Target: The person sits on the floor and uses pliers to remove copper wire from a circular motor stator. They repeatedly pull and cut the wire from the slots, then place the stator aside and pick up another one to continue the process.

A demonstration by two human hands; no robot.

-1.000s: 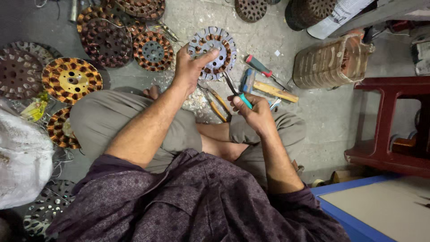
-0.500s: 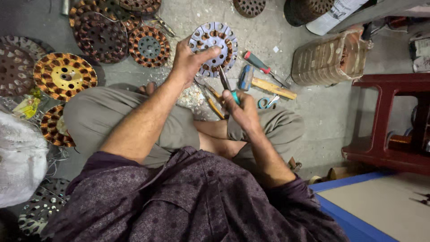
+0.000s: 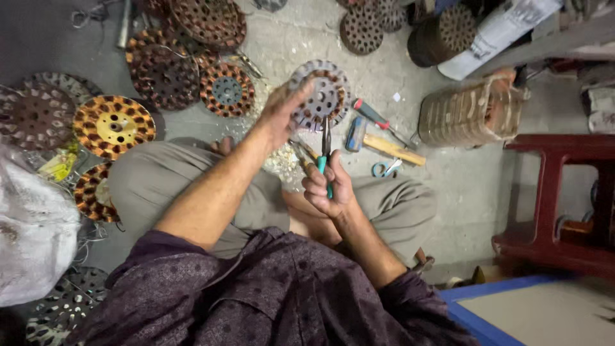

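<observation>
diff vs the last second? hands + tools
The right hand took hold of the pliers, which lay on the floor a second ago, and lifted them toward the stator; they now point upright at it. The left hand kept its grip on the stator, which has tipped up a little. The hammer, scissors and other stators lie as before.

The right hand [image 3: 328, 187] is now raised off the floor, gripping the teal-handled pliers [image 3: 326, 148] upright with the tips at the rim of the round wound stator [image 3: 320, 95]. A second ago it reached low among the tools. The left hand [image 3: 280, 114] has slid to the stator's left edge.
</observation>
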